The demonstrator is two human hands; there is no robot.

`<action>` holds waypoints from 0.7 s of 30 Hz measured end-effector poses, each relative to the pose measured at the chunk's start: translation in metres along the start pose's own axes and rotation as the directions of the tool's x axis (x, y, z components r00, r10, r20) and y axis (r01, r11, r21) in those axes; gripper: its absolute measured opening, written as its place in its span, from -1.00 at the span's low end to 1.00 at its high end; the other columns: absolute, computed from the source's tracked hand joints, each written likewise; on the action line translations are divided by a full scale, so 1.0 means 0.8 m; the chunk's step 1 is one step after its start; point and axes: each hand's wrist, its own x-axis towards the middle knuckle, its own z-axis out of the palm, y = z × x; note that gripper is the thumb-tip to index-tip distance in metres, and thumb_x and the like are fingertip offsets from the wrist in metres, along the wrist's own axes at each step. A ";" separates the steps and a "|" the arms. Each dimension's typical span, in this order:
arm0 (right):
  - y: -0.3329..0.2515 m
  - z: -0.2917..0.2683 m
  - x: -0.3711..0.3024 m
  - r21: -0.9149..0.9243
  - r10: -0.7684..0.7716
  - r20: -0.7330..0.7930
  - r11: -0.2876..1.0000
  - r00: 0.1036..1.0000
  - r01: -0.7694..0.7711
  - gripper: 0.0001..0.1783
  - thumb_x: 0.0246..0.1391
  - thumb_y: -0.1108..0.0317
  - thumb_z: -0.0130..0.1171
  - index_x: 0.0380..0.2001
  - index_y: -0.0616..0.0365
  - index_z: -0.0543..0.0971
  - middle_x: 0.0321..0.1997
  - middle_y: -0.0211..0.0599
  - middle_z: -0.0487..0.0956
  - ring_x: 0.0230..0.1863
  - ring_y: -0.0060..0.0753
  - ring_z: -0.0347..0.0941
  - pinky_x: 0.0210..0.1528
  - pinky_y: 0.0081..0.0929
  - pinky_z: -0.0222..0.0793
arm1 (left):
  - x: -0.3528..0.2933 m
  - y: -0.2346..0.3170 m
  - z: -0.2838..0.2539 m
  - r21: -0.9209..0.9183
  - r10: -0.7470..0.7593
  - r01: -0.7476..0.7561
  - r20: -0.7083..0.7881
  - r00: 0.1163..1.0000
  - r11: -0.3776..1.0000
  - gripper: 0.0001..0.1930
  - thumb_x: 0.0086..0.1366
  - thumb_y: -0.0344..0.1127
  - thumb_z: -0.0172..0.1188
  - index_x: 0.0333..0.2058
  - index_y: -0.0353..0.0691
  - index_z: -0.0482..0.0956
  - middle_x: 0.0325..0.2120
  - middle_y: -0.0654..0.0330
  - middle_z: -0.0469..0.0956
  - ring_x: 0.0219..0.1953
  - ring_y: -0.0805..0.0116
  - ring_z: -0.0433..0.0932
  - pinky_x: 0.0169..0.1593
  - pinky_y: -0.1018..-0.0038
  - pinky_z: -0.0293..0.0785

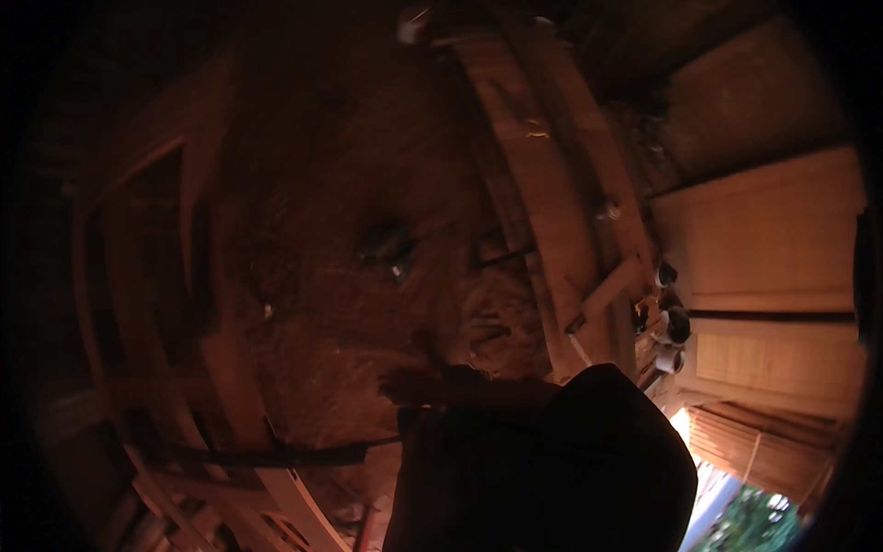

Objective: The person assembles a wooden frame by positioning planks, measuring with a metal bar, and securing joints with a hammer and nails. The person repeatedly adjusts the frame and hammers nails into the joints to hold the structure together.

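In the head view, a hand (414, 385) of yours reaches out from a dark sleeve (552, 460) at the lower middle, lying over the sawdust-strewn floor (349, 276); the picture is too dim to tell which hand it is, whether it is clenched or loose, or whether it grasps anything. Just to its right run long curved wooden planks (552, 212), with small round cans (671, 322) beyond them near pale wood panels (773, 239).

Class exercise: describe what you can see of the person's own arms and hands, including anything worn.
Very little shows in the dim light. One dark sleeve, loose and bulky, fills the lower middle. A hand shows only in silhouette past it, so gloves, markings and separate fingers cannot be told.
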 end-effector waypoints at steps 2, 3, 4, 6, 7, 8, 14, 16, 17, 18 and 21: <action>0.002 -0.010 -0.012 0.028 -0.017 -0.123 0.999 0.992 0.021 -0.60 0.37 0.23 0.00 0.20 0.09 0.51 0.22 -0.07 0.55 0.29 -0.10 0.44 0.33 -0.11 0.29 | 0.001 0.003 -0.014 -0.001 -0.035 0.035 0.090 0.995 0.999 -0.65 0.50 0.09 0.11 -0.32 -0.06 0.50 -0.62 0.36 0.38 -0.58 0.47 0.36 -0.47 0.47 0.32; 0.001 -0.027 -0.026 -0.139 0.032 -0.102 0.989 0.994 -0.046 -0.58 0.36 0.23 0.01 0.22 0.09 0.49 0.24 -0.03 0.53 0.29 -0.06 0.44 0.36 -0.09 0.26 | 0.000 0.005 -0.025 -0.009 -0.061 0.063 0.151 0.987 0.998 -0.65 0.50 0.09 0.11 -0.32 -0.05 0.50 -0.63 0.36 0.37 -0.59 0.48 0.35 -0.48 0.48 0.32; 0.005 -0.047 -0.043 -0.127 0.158 -0.104 0.977 0.982 -0.171 -0.56 0.35 0.24 0.03 0.23 0.07 0.49 0.25 -0.01 0.52 0.28 -0.05 0.45 0.34 -0.09 0.28 | 0.006 0.007 -0.048 -0.102 -0.152 0.200 0.357 0.922 0.974 -0.63 0.46 0.13 0.18 -0.23 -0.07 0.60 -0.56 0.38 0.49 -0.49 0.51 0.46 -0.36 0.49 0.42; 0.028 -0.074 -0.080 -0.173 0.367 -0.042 0.913 0.929 -0.369 -0.55 0.31 0.27 0.06 0.23 0.06 0.53 0.19 0.01 0.56 0.21 -0.07 0.49 0.26 -0.08 0.34 | -0.029 0.020 -0.010 0.047 -0.047 0.038 0.217 0.975 0.998 -0.67 0.51 0.07 0.13 -0.32 -0.02 0.56 -0.60 0.43 0.40 -0.54 0.57 0.36 -0.43 0.56 0.33; 0.025 -0.104 -0.088 -0.269 0.433 0.027 0.872 0.901 -0.410 -0.56 0.29 0.28 0.08 0.21 0.06 0.56 0.13 0.00 0.60 0.16 -0.09 0.53 0.19 -0.08 0.38 | -0.053 0.031 0.003 0.108 0.044 -0.059 0.141 0.989 0.992 -0.67 0.54 0.04 0.10 -0.36 0.00 0.55 -0.62 0.45 0.35 -0.57 0.60 0.30 -0.46 0.60 0.29; 0.032 -0.117 -0.116 -0.357 0.507 0.078 0.818 0.859 -0.451 -0.56 0.27 0.30 0.11 0.19 0.06 0.60 0.07 -0.02 0.64 0.10 -0.11 0.57 0.13 -0.08 0.42 | -0.068 0.041 0.000 0.197 0.039 -0.051 0.066 0.997 0.979 -0.67 0.54 0.03 0.10 -0.35 -0.03 0.57 -0.59 0.43 0.40 -0.55 0.58 0.35 -0.44 0.59 0.33; 0.247 -0.030 -0.440 -0.453 0.636 -0.450 0.442 0.627 -0.774 -0.80 0.22 0.25 0.18 -0.22 -0.01 0.74 -0.34 -0.13 0.64 -0.39 -0.16 0.56 -0.36 -0.01 0.46 | -0.083 0.041 -0.008 0.636 -0.047 0.000 0.057 0.997 0.772 -0.60 0.50 0.00 0.14 -0.11 -0.25 0.70 -0.33 0.21 0.70 -0.31 0.40 0.66 -0.17 0.44 0.59; 0.244 -0.010 -0.443 -0.483 0.680 -0.310 0.489 0.664 -0.727 -0.78 0.20 0.24 0.20 -0.23 0.07 0.73 -0.31 -0.08 0.65 -0.33 -0.12 0.58 -0.30 -0.04 0.47 | -0.093 0.028 -0.040 0.691 0.090 -0.064 -0.001 0.996 0.720 -0.60 0.49 0.01 0.16 -0.11 -0.26 0.70 -0.31 0.21 0.70 -0.29 0.39 0.67 -0.15 0.42 0.59; 0.239 -0.002 -0.423 -0.431 0.693 -0.278 0.529 0.666 -0.731 -0.76 0.17 0.21 0.23 -0.22 0.09 0.73 -0.31 -0.08 0.66 -0.31 -0.12 0.60 -0.28 -0.05 0.49 | -0.103 0.027 -0.054 0.710 0.168 -0.093 -0.036 0.985 0.698 -0.60 0.48 0.01 0.17 -0.11 -0.26 0.70 -0.30 0.20 0.71 -0.28 0.39 0.67 -0.14 0.41 0.60; 0.232 0.008 -0.394 -0.334 0.698 -0.265 0.581 0.665 -0.743 -0.73 0.13 0.19 0.25 -0.21 0.10 0.73 -0.31 -0.07 0.67 -0.30 -0.12 0.61 -0.26 -0.05 0.50 | -0.117 0.033 -0.071 0.744 0.211 -0.123 -0.024 0.977 0.657 -0.61 0.48 -0.01 0.18 -0.12 -0.27 0.71 -0.29 0.19 0.71 -0.25 0.38 0.68 -0.13 0.40 0.60; 0.263 0.069 -0.410 -0.053 0.796 -0.273 0.549 0.541 -0.834 -0.63 0.04 0.11 0.33 -0.19 0.14 0.73 -0.31 -0.06 0.69 -0.24 -0.13 0.64 -0.20 -0.08 0.53 | -0.161 0.039 -0.049 0.822 0.237 -0.206 0.089 0.967 0.531 -0.63 0.48 -0.05 0.20 -0.16 -0.29 0.71 -0.28 0.16 0.72 -0.19 0.37 0.70 -0.10 0.37 0.60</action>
